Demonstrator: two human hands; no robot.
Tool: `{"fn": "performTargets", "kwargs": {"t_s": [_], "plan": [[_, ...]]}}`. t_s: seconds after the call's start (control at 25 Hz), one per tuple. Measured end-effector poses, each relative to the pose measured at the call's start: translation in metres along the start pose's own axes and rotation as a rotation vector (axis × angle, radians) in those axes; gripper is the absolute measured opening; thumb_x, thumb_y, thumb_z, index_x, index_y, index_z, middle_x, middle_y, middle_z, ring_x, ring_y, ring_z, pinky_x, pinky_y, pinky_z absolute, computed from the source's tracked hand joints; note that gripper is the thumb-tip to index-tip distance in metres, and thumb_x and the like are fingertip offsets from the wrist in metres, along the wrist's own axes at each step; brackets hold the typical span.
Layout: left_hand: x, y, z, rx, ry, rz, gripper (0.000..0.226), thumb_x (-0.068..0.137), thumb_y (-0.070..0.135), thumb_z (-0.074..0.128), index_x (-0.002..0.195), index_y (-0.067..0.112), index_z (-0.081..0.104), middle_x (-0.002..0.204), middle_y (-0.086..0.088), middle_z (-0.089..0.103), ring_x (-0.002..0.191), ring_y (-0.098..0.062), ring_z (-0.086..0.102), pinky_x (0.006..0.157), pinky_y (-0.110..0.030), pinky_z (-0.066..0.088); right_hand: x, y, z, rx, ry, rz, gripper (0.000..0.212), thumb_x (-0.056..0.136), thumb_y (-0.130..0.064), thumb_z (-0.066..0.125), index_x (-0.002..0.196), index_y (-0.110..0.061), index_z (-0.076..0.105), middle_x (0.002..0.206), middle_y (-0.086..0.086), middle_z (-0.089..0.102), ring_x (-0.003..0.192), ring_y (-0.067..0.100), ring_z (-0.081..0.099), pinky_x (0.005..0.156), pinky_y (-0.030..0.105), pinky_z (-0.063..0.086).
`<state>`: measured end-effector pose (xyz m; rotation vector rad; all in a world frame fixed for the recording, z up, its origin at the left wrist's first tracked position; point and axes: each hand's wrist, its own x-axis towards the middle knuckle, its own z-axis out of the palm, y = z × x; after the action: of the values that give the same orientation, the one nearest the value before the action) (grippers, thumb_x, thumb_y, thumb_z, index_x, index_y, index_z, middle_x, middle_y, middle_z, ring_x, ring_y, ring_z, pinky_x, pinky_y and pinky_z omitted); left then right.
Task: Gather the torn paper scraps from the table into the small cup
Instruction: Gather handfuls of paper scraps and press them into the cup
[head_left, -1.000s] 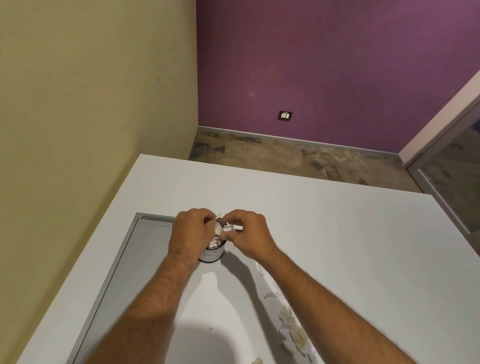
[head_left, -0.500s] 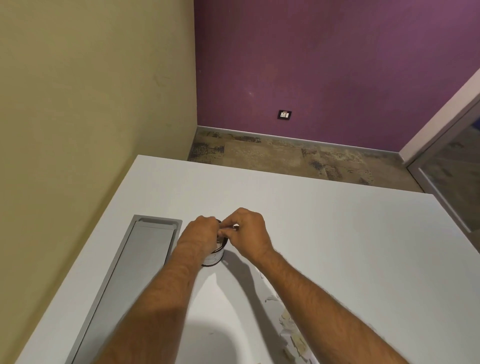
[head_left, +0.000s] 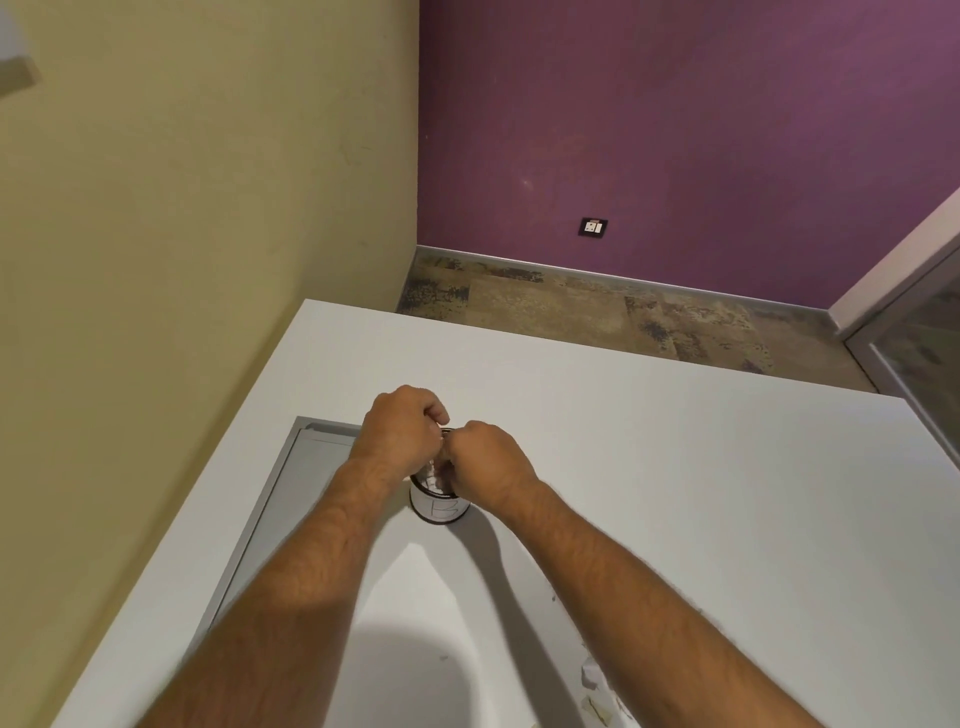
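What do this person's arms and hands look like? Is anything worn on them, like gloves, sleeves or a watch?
Both forearms are bare and hairy, with no sleeve in view. The left hand and right hand wear no gloves, and no watch, ring or bracelet shows.

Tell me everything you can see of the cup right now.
The cup is small, round and white with a dark rim and dark base, a hand-drawn mark like a B on its near side. It stands upright on the white table, beside the grey inset panel. White paper scraps fill its mouth. Both hands crowd its top: left hand and right hand, fingers curled; their exact grip is hidden.
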<state>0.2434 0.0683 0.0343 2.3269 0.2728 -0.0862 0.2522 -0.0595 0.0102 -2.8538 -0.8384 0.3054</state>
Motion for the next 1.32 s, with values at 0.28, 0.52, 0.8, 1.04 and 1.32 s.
{"fn": "performTargets", "kwargs": {"t_s": [0.28, 0.52, 0.8, 1.04, 1.32], "plan": [[-0.022, -0.042, -0.003, -0.099, 0.180, -0.038, 0.025, 0.069, -0.003, 0.065, 0.070, 0.021, 0.073, 0.070, 0.007, 0.070, 0.070, -0.013, 0.066, 0.070, -0.028, 0.057, 0.029, -0.017, 0.006, -0.182, -0.179, -0.002, 0.016, 0.085, -0.010, 0.059, 0.100, -0.008, 0.065, 0.098, 0.014, 0.065, 0.087, 0.034, 0.064, 0.061, 0.031, 0.042], [-0.041, -0.070, 0.003, -0.136, 0.182, -0.131, 0.020, 0.072, 0.004, 0.077, 0.068, 0.023, 0.072, 0.064, 0.008, 0.068, 0.064, -0.011, 0.065, 0.072, -0.027, 0.058, 0.032, -0.020, 0.001, -0.198, -0.291, 0.013, 0.021, 0.090, -0.017, 0.057, 0.106, -0.005, 0.064, 0.107, 0.015, 0.065, 0.092, 0.034, 0.064, 0.066, 0.032, 0.046], [-0.064, -0.072, 0.018, -0.096, 0.156, -0.144, 0.016, 0.072, 0.013, 0.081, 0.065, 0.023, 0.070, 0.062, 0.009, 0.066, 0.062, -0.010, 0.064, 0.066, -0.026, 0.056, 0.008, -0.016, -0.023, -0.004, -0.215, 0.024, 0.021, 0.086, -0.017, 0.065, 0.104, -0.018, 0.073, 0.108, 0.011, 0.068, 0.094, 0.028, 0.062, 0.073, 0.032, 0.050], [-0.100, -0.077, 0.054, 0.060, -0.081, -0.131, 0.017, 0.072, 0.035, 0.080, 0.080, 0.029, 0.066, 0.084, 0.009, 0.069, 0.075, -0.008, 0.062, 0.072, -0.023, 0.049, -0.050, 0.017, -0.032, 0.226, 0.050, 0.124, 0.037, 0.081, 0.001, 0.060, 0.109, -0.022, 0.072, 0.104, 0.005, 0.073, 0.099, 0.022, 0.065, 0.085, 0.033, 0.052], [-0.160, -0.072, 0.107, 0.129, -0.253, -0.075, 0.059, 0.067, 0.058, 0.074, 0.114, 0.026, 0.056, 0.112, 0.007, 0.051, 0.106, -0.014, 0.054, 0.090, -0.023, 0.043, -0.161, 0.071, 0.012, 0.373, 0.096, 0.369, 0.027, 0.084, -0.007, 0.067, 0.105, -0.023, 0.074, 0.104, -0.005, 0.075, 0.089, 0.008, 0.067, 0.085, 0.021, 0.051]]}}
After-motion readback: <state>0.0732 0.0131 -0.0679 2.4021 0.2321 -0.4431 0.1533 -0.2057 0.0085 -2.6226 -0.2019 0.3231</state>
